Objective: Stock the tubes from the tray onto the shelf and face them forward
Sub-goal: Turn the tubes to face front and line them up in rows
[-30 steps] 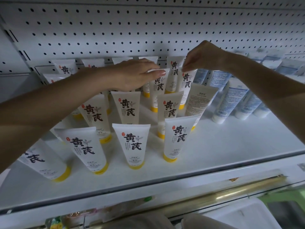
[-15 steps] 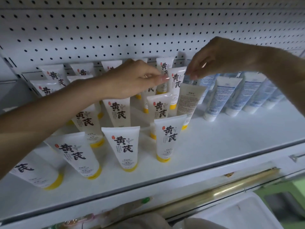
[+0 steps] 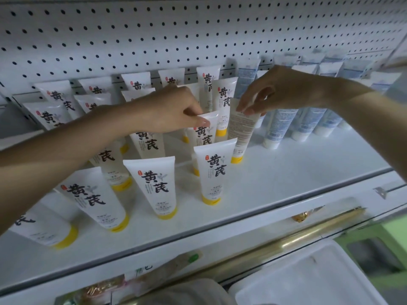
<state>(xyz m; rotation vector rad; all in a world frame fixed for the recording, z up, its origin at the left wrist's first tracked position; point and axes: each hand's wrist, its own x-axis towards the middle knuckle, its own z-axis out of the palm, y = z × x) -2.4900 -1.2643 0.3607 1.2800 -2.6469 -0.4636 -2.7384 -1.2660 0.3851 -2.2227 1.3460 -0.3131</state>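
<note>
On the shelf (image 3: 286, 183) of yellow-capped tubes (image 3: 157, 186), our left hand (image 3: 167, 108) pinches a front-facing tube (image 3: 203, 137); our right hand (image 3: 282, 89) fingers (image 3: 251, 110) pinch a back-turned tube (image 3: 241, 130).

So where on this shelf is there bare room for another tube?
Bare shelf lies right of the front yellow-capped tubes, ahead of the blue-printed tubes. Crowded: the left and back rows, where the left hand and right hand pinch tubes.
</note>
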